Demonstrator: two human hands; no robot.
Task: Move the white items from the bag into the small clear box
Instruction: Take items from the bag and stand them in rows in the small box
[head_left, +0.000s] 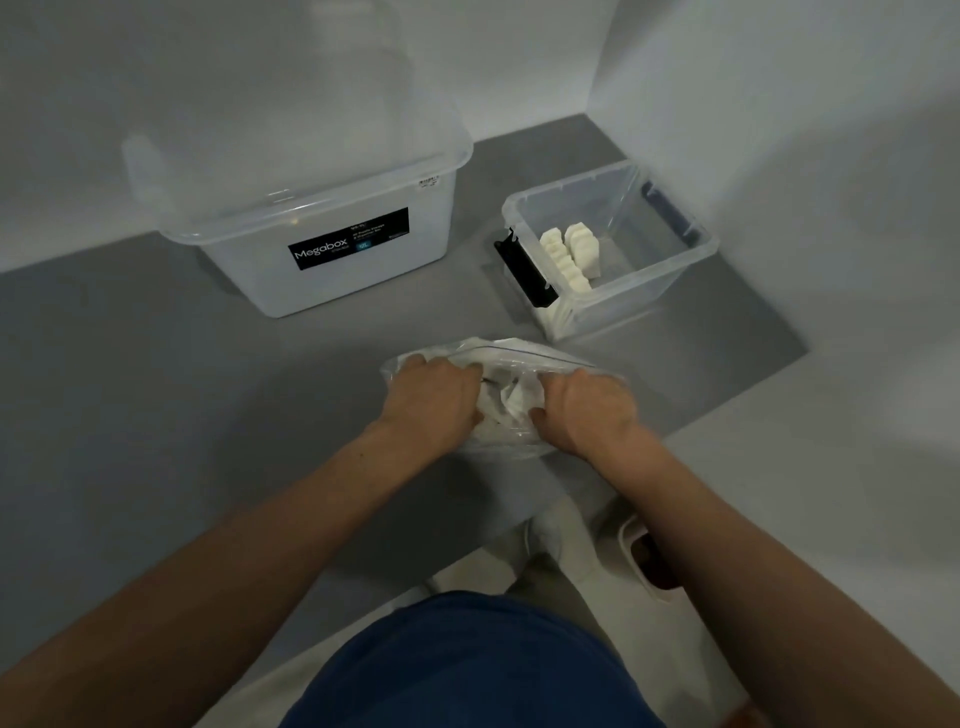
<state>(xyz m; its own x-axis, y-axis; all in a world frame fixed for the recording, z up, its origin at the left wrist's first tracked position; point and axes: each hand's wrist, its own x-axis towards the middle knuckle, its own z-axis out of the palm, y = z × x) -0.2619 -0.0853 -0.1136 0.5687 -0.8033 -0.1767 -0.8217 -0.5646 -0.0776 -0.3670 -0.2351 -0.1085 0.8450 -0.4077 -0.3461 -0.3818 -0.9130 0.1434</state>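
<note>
A clear plastic bag (514, 353) with white items (511, 400) inside lies on the grey table in front of me. My left hand (434, 397) grips the bag's left side, fingers curled into the plastic. My right hand (587, 410) grips its right side the same way. Behind and to the right stands the small clear box (670, 270), open on top, with two white ridged items (571, 254) inside at its left end. Most of the bag's contents are hidden by my hands.
A large clear Megabox tub (322, 244) with a lid stands at the back left. White walls close the corner behind and to the right of the small box. The table's front edge runs just below my hands.
</note>
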